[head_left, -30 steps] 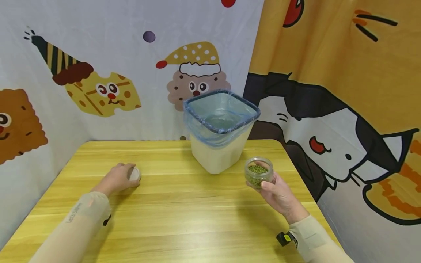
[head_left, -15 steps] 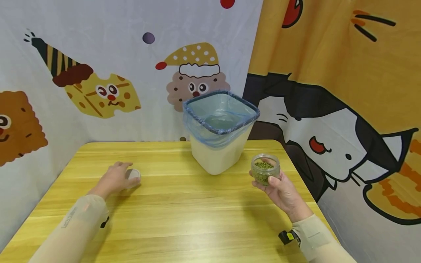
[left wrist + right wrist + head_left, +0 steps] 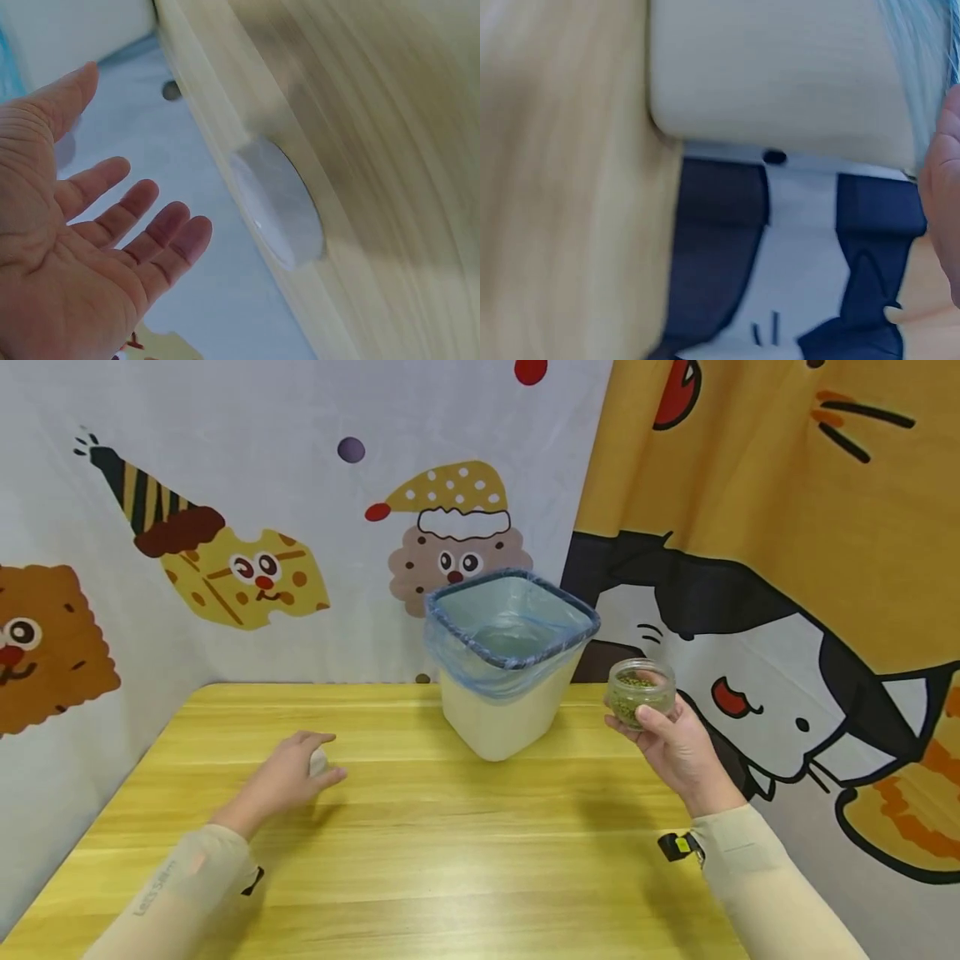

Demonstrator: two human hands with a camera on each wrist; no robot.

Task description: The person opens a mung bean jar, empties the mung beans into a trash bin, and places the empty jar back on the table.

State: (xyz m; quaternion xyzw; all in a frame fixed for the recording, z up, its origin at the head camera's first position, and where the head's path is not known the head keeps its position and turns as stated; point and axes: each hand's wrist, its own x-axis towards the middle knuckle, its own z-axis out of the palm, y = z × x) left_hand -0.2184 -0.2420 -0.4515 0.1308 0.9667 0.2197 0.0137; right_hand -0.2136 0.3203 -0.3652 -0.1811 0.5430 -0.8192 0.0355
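Observation:
My right hand (image 3: 686,758) holds a small clear glass jar (image 3: 641,697) of green mung beans, raised over the table's right side next to the bin. The jar has no lid on it. In the right wrist view only an edge of that hand (image 3: 943,187) shows, and the jar is out of sight. On the left, a round white lid (image 3: 279,202) lies flat on the table. My left hand (image 3: 281,781) hovers beside and above it with fingers spread, holding nothing; in the head view it partly covers the lid (image 3: 318,763).
A cream bin (image 3: 495,725) lined with a blue plastic bag (image 3: 465,664) stands at the back of the wooden table (image 3: 450,860), right of centre. Behind the table hang a printed white cloth (image 3: 285,427) and a yellow curtain (image 3: 735,493).
The right hand has lifted the jar up and to the right. My left hand has let go of the lid, drawing up off it, and its fingers have spread.

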